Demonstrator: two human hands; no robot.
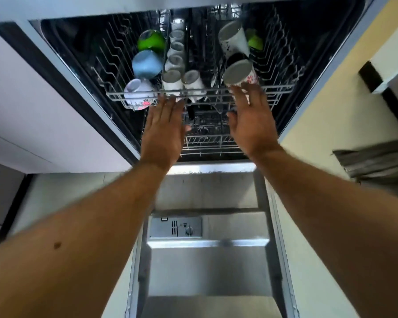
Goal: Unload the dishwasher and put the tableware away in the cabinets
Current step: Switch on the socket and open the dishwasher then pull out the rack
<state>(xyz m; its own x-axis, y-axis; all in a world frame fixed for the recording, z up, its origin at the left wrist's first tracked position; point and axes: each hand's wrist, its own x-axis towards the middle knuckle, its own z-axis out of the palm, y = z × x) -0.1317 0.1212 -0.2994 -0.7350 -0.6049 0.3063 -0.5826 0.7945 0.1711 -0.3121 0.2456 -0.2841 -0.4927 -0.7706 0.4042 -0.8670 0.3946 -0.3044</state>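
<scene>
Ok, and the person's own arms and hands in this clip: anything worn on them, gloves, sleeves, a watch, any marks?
Both hands, the left hand and the right hand, are bare, with no gloves, and no rings show. No watch or band sits on either wrist, and both forearms are uncovered as far as the frame shows, so no sleeve is visible. One small dark spot marks the left forearm.

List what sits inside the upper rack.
The upper rack holds upturned mugs: green, blue, several white, and a row of glasses. The back is dark; hands cover part of the front.
</scene>
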